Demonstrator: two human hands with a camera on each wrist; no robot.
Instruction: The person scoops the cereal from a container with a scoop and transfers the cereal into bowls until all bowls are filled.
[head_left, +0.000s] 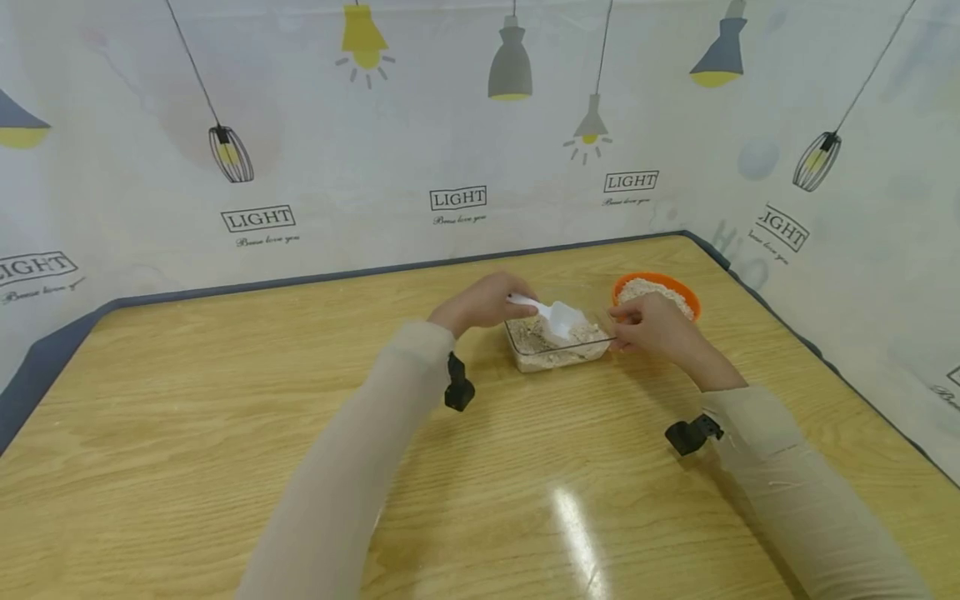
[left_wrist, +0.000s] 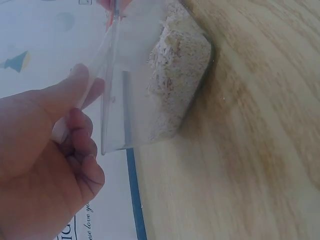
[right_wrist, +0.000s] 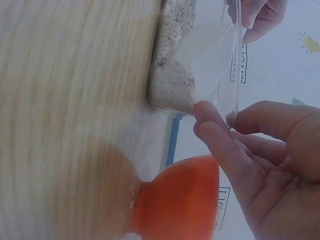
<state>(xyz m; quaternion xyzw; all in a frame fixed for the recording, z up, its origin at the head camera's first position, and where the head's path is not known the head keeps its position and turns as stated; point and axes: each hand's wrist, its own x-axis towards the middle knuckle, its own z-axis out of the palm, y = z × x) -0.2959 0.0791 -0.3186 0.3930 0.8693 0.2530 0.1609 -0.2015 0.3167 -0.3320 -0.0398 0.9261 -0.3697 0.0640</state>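
My left hand (head_left: 486, 302) grips the handle of a white plastic scoop (head_left: 564, 320) over a clear rectangular container (head_left: 561, 362). The scoop's head dips into the pale, oat-like flakes (head_left: 528, 335) that fill the lower part of the container. In the left wrist view, the thumb and curled fingers close round the scoop's handle (left_wrist: 95, 80). At the opposite end, my right hand (head_left: 660, 330) pinches the container's rim between thumb and fingers, plain in the right wrist view. The flakes are heaped unevenly, higher toward the right end.
Just behind my right hand stands an orange bowl (right_wrist: 180, 200) holding similar pale flakes (head_left: 651, 288). All of it rests on a wood-grain table (head_left: 225, 417). A lamp-printed backdrop (head_left: 360, 150) rises along the table's far and right edges.
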